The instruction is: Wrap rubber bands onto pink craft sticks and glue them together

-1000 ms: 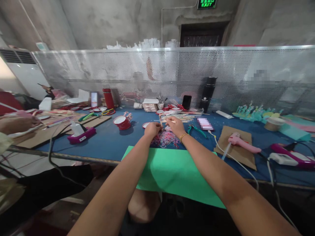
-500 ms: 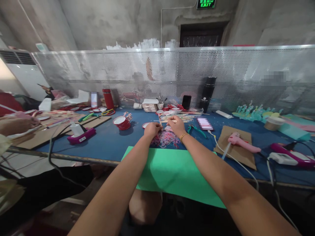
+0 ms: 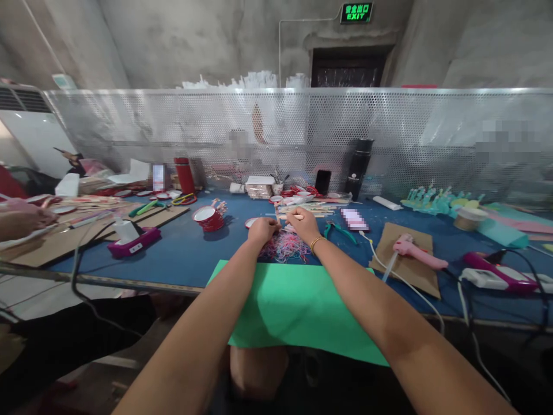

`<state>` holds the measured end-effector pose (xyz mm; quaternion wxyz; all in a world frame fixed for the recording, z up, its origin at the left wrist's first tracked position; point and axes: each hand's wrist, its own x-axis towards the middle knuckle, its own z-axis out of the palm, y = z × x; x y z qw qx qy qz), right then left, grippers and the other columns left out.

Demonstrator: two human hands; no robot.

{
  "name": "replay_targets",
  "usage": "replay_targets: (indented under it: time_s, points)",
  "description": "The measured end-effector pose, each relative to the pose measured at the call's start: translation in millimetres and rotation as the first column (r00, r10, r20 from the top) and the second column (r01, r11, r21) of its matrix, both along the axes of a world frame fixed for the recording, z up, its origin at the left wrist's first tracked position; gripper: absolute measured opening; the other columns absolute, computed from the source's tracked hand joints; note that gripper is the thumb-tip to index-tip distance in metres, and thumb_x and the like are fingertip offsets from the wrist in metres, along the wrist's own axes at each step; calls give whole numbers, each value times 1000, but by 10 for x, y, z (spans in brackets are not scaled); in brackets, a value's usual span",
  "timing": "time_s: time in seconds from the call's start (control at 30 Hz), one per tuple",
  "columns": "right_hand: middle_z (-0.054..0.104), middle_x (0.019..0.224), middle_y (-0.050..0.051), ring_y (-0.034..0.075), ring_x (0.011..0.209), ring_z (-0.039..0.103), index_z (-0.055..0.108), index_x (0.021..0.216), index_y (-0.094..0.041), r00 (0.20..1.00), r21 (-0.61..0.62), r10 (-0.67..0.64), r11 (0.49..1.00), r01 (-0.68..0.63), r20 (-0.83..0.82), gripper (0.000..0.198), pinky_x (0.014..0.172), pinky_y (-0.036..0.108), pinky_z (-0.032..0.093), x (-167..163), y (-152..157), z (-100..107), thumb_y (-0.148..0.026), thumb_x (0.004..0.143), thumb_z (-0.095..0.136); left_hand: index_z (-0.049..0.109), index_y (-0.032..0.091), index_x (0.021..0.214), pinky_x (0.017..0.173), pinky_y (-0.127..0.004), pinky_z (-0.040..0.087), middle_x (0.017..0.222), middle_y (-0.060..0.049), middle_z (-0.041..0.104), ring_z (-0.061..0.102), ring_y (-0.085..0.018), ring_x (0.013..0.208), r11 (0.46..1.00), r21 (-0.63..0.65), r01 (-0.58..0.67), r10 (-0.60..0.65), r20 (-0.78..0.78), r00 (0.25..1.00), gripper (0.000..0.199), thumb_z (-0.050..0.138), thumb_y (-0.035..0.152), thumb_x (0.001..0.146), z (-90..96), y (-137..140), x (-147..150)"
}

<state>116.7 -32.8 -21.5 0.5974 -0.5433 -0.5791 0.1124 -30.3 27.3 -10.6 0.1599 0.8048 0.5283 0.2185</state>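
Both hands work close together above a loose pile of pink, blue and white strings [image 3: 288, 249]. My left hand [image 3: 262, 231] is closed in a pinch at the lower end of a flat pinkish strip [image 3: 277, 212] that stands up between the hands. My right hand [image 3: 303, 225] has its fingers curled around a thin, pale wooden-looking stick [image 3: 297, 217], whose tip points at the strip. Whether the stick touches the strip is too small to tell. Beside my left hand lies a white, red-rimmed round lid [image 3: 250, 222]. Green sheet [image 3: 298, 305] hangs over the table's edge below my forearms.
Teal pliers [image 3: 341, 233] and a phone [image 3: 354, 219] lie right of my hands. Farther right, a pink glue gun [image 3: 419, 253] rests on cardboard [image 3: 406, 274]. A red tin [image 3: 208, 219] stands left. A co-worker's hand [image 3: 26, 219] is at far left.
The whole view has shifted slightly, so the scene sits a little further left. Both hands keep nearly the same pose over the strings, still pinching the strip and the stick.
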Motion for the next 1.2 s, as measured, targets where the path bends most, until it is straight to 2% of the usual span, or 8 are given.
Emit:
replay_targets:
  time_s: [0.17, 0.57, 0.77, 1.03, 1.2]
  points:
    - [69, 67, -3, 16, 66, 63, 61, 69, -23, 1000, -31, -19, 999, 19, -6, 15, 63, 25, 47, 11, 21, -6, -33, 77, 52, 75, 22, 83, 56, -22, 32, 73, -1, 70, 54, -12, 62, 1000, 20, 17, -17, -6, 1000, 29, 59, 46, 78, -8, 36, 3]
    - [69, 71, -2, 16, 70, 64, 61, 75, -23, 1000, -44, -24, 999, 23, -14, 14, 65, 26, 49, 24, 94, -34, -35, 76, 53, 74, 22, 79, 54, -24, 29, 67, 0, 68, 51, -12, 57, 999, 17, 36, -36, 7, 999, 32, 55, 47, 79, -41, 84, 18]
    - [69, 77, -2, 17, 76, 64, 65, 83, -24, 1000, -49, -26, 998, 25, -13, 18, 69, 27, 50, 46, 100, -62, -37, 76, 53, 75, 22, 84, 56, -23, 32, 73, 0, 69, 54, -12, 62, 1000, 13, 25, -25, -3, 1000, 29, 57, 44, 78, -50, 87, 11]
    - [69, 69, -2, 17, 68, 65, 62, 79, -23, 997, -44, -12, 999, 8, -79, 16, 64, 27, 50, 57, 90, -64, -35, 76, 53, 74, 21, 84, 55, -22, 31, 72, 0, 69, 53, -12, 61, 999, 35, 36, -35, -34, 999, 29, 58, 44, 78, -48, 81, 7]
    - [69, 71, -2, 17, 68, 64, 61, 75, -23, 999, -52, 11, 999, -13, -42, 15, 64, 27, 50, 26, 48, -31, -35, 76, 53, 74, 21, 83, 54, -22, 31, 72, 0, 69, 53, -11, 61, 999, 24, 34, -33, -22, 999, 28, 58, 43, 78, -40, 63, 9]
